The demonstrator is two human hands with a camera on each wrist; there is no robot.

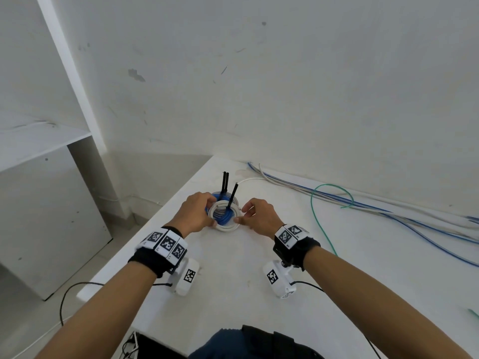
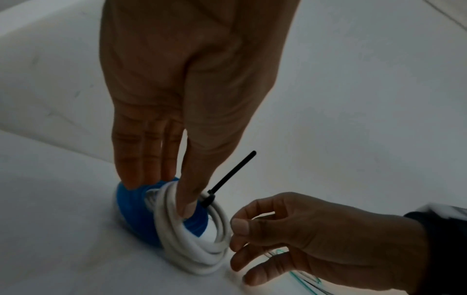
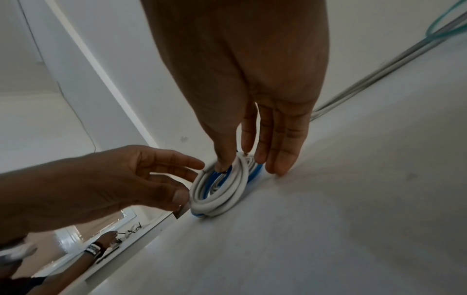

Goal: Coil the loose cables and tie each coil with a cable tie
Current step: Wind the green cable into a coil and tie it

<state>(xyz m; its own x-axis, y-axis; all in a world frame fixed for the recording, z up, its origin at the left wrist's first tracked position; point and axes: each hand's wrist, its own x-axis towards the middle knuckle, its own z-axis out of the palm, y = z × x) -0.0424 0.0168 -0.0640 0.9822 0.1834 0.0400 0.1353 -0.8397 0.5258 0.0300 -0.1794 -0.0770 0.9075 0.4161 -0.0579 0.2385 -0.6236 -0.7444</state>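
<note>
Both hands flank the stack: left hand (image 1: 194,213) pinches the coiled white round cable (image 1: 223,215), right hand (image 1: 259,215) touches it, fingers relaxed, atop the tied blue wire coil (image 1: 225,218) on the white table (image 1: 259,294). Risk: coil springs open if released.
</note>
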